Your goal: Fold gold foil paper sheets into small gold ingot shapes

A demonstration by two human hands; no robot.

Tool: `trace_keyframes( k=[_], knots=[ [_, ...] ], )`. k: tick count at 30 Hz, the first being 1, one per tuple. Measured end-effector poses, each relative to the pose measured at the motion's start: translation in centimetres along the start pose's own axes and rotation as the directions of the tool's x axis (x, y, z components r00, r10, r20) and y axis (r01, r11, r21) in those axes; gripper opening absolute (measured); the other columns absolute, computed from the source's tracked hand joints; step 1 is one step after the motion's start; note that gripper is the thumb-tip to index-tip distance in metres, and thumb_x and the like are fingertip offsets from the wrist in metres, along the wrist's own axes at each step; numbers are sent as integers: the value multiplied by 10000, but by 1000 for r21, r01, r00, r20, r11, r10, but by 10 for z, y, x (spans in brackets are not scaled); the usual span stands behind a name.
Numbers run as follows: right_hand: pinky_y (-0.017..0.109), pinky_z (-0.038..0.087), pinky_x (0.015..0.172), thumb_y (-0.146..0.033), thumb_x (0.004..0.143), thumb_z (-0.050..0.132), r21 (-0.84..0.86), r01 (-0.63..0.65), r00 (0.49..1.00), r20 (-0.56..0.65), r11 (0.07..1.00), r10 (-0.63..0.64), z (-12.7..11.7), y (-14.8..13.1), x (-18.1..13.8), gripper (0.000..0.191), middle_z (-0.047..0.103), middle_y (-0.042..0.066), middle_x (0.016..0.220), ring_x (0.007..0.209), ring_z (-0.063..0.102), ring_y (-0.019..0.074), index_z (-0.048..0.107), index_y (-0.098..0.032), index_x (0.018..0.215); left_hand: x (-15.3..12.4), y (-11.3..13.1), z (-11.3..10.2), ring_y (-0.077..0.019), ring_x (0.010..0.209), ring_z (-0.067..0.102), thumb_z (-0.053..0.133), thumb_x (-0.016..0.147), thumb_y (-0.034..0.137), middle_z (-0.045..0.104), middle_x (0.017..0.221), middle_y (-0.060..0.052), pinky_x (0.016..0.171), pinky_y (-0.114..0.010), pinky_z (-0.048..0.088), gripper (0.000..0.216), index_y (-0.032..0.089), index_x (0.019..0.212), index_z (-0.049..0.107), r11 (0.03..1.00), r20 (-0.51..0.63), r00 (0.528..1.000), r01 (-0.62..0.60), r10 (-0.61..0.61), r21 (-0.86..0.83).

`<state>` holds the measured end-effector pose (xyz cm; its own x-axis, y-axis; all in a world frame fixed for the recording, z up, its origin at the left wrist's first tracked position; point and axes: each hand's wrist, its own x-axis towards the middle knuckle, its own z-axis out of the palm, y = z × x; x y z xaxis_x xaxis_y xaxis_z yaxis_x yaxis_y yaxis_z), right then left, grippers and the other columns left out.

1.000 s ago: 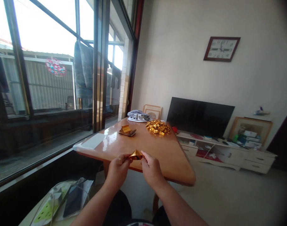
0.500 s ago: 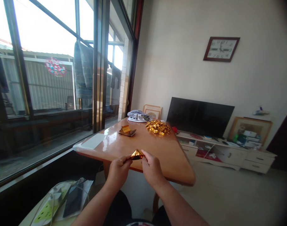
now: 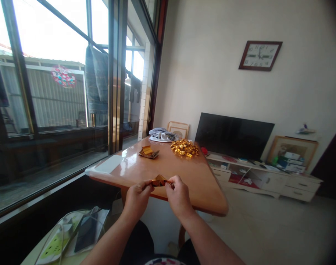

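A small folded piece of gold foil paper (image 3: 159, 180) is pinched between my left hand (image 3: 137, 198) and my right hand (image 3: 178, 195), just above the near edge of a glossy wooden table (image 3: 168, 171). Both hands have their fingers closed on it. Farther back on the table lies a short stack of flat gold sheets (image 3: 148, 152). To its right sits a heap of folded gold pieces (image 3: 185, 148).
A bundle of cloth (image 3: 161, 135) lies at the table's far end. Large glass windows run along the left. A dark TV (image 3: 234, 135) stands on a low white cabinet (image 3: 267, 178) at the right. At lower left lies a power strip with a phone (image 3: 86, 232).
The gold piece has been pressed flatter between my fingers and turned more edge-on. My hands stay in the same place; the view has tilted slightly.
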<state>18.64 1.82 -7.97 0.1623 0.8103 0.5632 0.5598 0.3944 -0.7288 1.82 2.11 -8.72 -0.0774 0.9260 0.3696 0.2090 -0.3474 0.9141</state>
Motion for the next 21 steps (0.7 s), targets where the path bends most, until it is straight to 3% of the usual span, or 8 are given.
trace_keyframes(
  k=[6, 16, 21],
  knots=[
    [247, 384, 586, -216, 877, 501, -83, 50, 999, -3, 995, -50, -1, -4, -3, 160, 711, 24, 730, 648, 642, 175, 660, -201, 887, 0, -1, -1, -237, 830, 693, 602, 812, 321, 791, 874, -27, 734, -287, 470, 317, 180, 1027, 787, 996, -8, 1000, -16, 17, 89],
    [259, 344, 586, -208, 920, 507, -454, 88, 996, 19, 887, -89, 0, -9, -6, 180, 721, 65, 709, 646, 662, 199, 684, -200, 888, -3, 3, 1, -242, 843, 695, 592, 819, 327, 793, 903, -23, 770, -289, 474, 317, 203, 1032, 791, 995, -15, 999, -47, 48, 87],
    [264, 433, 665, -201, 911, 490, -319, 85, 996, 35, 944, -78, -2, -11, -6, 252, 760, 86, 829, 760, 698, 220, 717, -201, 1021, -2, 2, 1, -252, 858, 707, 608, 823, 340, 798, 911, -19, 766, -294, 474, 312, 213, 1045, 787, 988, -45, 997, -55, 62, 145]
  ],
)
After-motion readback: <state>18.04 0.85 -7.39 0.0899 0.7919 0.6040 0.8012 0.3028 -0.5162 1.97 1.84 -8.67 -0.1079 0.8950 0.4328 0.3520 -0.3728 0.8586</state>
